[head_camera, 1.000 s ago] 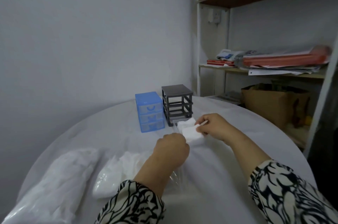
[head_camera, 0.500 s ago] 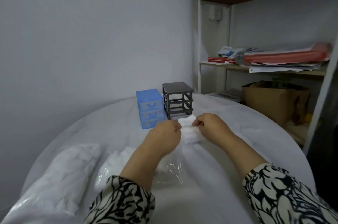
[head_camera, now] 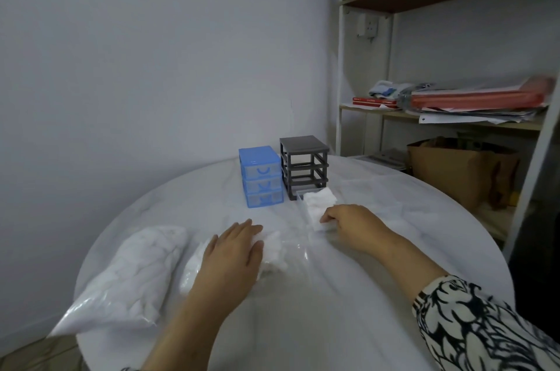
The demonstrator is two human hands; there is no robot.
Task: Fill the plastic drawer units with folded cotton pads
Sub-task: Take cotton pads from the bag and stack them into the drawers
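Observation:
A blue drawer unit (head_camera: 260,176) with its three drawers in place stands at the table's far side. Beside it on the right is a grey drawer frame (head_camera: 304,163) with empty slots. A clear drawer (head_camera: 303,199) lies on the table in front of the grey frame, with white folded cotton pads (head_camera: 319,202) piled in it. My right hand (head_camera: 354,225) curls over the drawer's near end, fingers touching the pads. My left hand (head_camera: 233,249) lies flat with straight fingers on loose cotton pads (head_camera: 274,252) spilling from an open clear bag.
A large sealed bag of cotton (head_camera: 133,273) lies at the left edge of the round white table (head_camera: 394,198). A shelf rack (head_camera: 439,116) with papers and a brown paper bag (head_camera: 454,170) stand to the right, and a wall is close behind.
My left hand has drawn back from the drawer and come down on the loose pads near the bag. My right hand stays at the drawer's near end.

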